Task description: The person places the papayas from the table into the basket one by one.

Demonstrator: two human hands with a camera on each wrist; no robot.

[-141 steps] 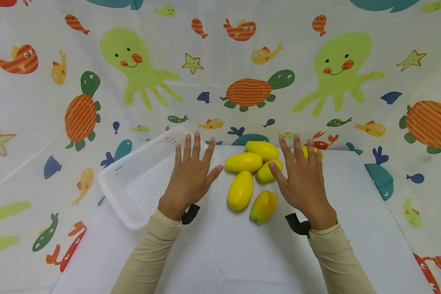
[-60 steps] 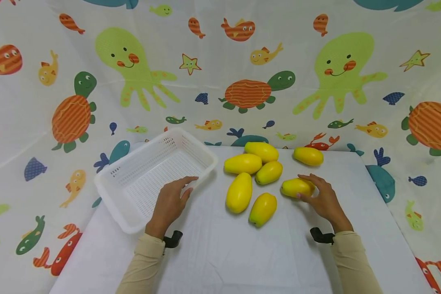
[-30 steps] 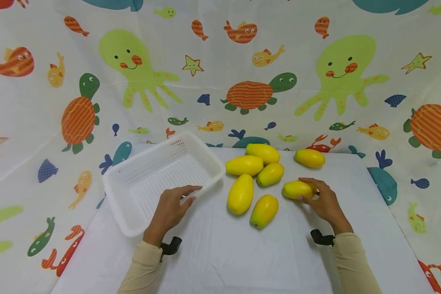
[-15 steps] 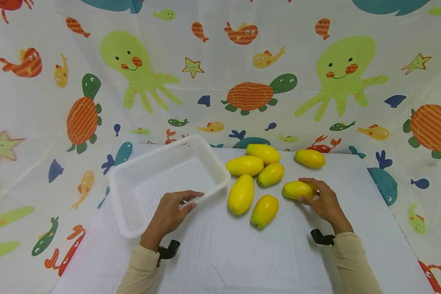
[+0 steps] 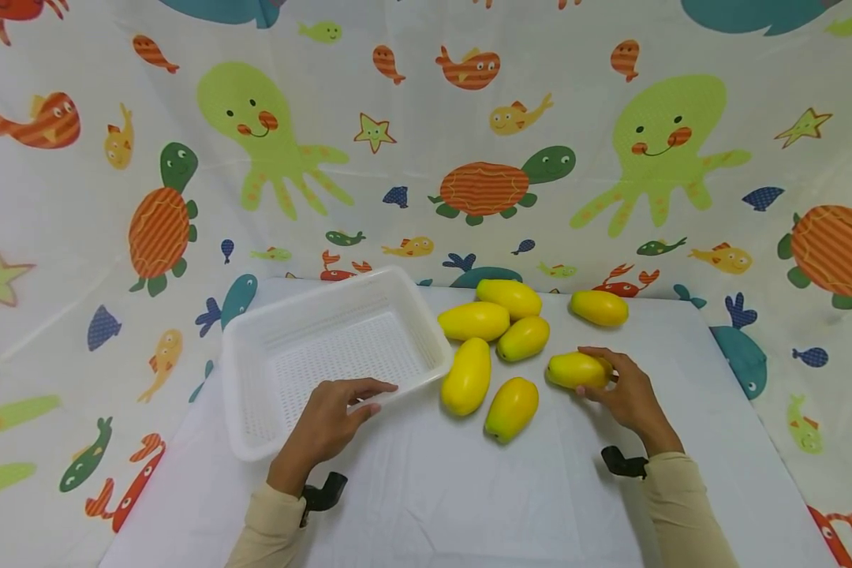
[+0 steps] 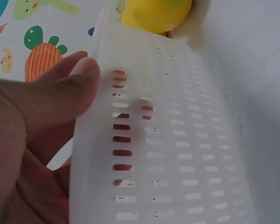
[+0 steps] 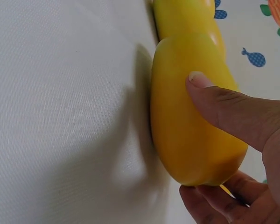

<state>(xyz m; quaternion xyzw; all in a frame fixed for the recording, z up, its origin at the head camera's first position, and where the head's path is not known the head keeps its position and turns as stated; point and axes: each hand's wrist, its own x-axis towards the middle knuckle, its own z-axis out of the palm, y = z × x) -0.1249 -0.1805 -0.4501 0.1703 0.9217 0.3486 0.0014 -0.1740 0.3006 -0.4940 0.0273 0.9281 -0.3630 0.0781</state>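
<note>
I have the right hand [image 5: 632, 396] right of centre in my head view, thumb and fingers curled partway round one yellow papaya [image 5: 566, 368] that lies on its side. Left of centre, the left hand [image 5: 329, 420] pinches the near rim of the white plastic basket [image 5: 348, 349], thumb outside, fingers inside. Five loose papayas [image 5: 465, 377] cluster mid-frame, the nearest just beside the basket; a lone papaya [image 5: 599, 308] lies beyond the right hand. I see a white-covered table [image 5: 461, 505] beneath and a sea-creature-print sheet [image 5: 426, 110] filling the upper frame.
</note>
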